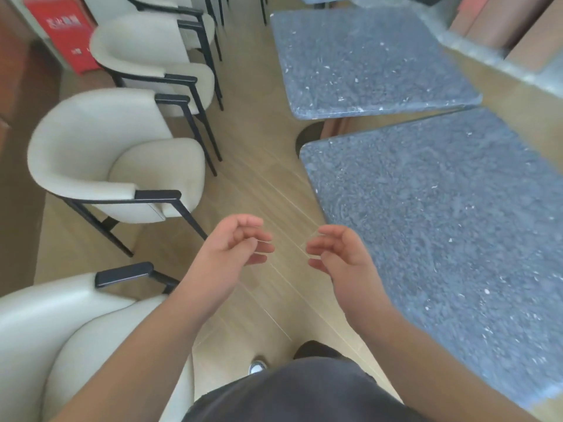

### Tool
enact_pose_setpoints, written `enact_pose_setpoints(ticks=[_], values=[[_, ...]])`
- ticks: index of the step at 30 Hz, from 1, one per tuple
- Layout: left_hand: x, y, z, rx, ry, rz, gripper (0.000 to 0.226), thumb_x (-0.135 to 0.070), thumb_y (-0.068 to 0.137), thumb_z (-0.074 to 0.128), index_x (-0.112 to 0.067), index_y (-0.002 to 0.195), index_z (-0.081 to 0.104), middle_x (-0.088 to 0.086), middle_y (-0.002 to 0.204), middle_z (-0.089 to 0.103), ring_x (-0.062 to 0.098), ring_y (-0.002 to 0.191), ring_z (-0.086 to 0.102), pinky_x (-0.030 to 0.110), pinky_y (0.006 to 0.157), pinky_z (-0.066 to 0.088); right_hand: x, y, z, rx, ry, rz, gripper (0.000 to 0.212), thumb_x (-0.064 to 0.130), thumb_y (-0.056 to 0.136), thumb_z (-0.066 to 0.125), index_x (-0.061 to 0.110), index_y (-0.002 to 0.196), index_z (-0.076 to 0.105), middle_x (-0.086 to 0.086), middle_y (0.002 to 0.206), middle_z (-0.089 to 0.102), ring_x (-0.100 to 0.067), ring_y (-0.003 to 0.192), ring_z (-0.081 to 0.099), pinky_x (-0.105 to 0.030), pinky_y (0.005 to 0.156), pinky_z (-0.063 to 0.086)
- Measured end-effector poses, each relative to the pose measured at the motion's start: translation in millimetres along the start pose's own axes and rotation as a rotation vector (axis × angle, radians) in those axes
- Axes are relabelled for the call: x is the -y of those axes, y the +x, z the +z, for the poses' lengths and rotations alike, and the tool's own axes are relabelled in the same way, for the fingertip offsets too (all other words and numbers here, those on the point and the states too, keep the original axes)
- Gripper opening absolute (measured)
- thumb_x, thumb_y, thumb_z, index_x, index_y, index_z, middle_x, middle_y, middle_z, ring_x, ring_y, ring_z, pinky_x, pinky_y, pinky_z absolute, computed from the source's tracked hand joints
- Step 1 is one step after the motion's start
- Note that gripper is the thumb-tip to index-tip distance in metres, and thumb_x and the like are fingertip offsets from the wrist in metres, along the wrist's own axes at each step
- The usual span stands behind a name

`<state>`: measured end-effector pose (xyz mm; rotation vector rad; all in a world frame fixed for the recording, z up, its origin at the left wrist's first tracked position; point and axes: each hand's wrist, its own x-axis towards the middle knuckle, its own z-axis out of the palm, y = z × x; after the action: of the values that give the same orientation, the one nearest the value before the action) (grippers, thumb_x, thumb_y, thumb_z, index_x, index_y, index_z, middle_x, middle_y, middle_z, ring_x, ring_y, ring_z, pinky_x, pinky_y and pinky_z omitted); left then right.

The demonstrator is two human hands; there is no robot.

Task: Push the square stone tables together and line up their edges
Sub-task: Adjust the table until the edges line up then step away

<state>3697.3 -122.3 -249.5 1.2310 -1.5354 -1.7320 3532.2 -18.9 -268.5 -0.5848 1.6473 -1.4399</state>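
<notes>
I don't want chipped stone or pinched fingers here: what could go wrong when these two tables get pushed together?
1. The near table and far table sit apart and skewed, so a corner may strike first and chip.
2. Both the left hand and right hand are empty; fingers curled over the closing edges could get pinched.

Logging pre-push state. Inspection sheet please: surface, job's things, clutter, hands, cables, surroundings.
Surface: wooden plank floor, bare between chairs and tables.
Job's things: near stone table and far stone table stand apart; the gap narrows to the right, edges not lined up.
Clutter: nothing seen on either tabletop.
Hands: left hand and right hand empty, fingers loosely curled, over the floor, touching neither table.
Cables: nothing seen.
Surroundings: cream armchairs in a row at left; red box behind.
</notes>
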Motion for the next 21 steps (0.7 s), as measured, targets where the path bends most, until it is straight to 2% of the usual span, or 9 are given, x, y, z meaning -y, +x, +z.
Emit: enact_pose_setpoints(ticks=[5, 12, 21], values=[[-20, 49, -19, 0.013, 0.001, 0.010, 0.033, 0.009, 0.100, 0.040, -0.013, 0.114, 0.061, 0.002, 0.097, 0.074, 0.023, 0.093, 0.073, 0.039, 0.086, 0.058, 15, 41, 16, -0.058, 0.023, 0.002, 0.042, -0.016, 0.091, 0.040, 0.015, 0.113, 0.058, -0.003, 0.098, 0.070, -0.017, 0.099, 0.067, -0.028, 0.084, 0.056], [-48, 153, -14, 0.023, 0.025, 0.022, 0.033, 0.010, 0.099, 0.040, -0.012, 0.113, 0.061, 0.006, 0.097, 0.074, 0.026, 0.093, 0.073, 0.039, 0.085, 0.059, 29, 133, 23, -0.057, 0.023, 0.004, 0.045, -0.016, 0.090, 0.040, 0.017, 0.115, 0.060, 0.001, 0.097, 0.072, -0.016, 0.101, 0.068, -0.034, 0.091, 0.057], [-97, 286, -2, 0.012, 0.093, -0.020, 0.032, 0.010, 0.099, 0.040, -0.009, 0.115, 0.060, 0.010, 0.100, 0.073, 0.029, 0.095, 0.072, 0.039, 0.084, 0.060, 77, 282, 31, 0.027, 0.043, 0.018, 0.042, -0.013, 0.093, 0.040, 0.016, 0.117, 0.058, -0.005, 0.103, 0.070, -0.017, 0.102, 0.068, -0.033, 0.091, 0.057]])
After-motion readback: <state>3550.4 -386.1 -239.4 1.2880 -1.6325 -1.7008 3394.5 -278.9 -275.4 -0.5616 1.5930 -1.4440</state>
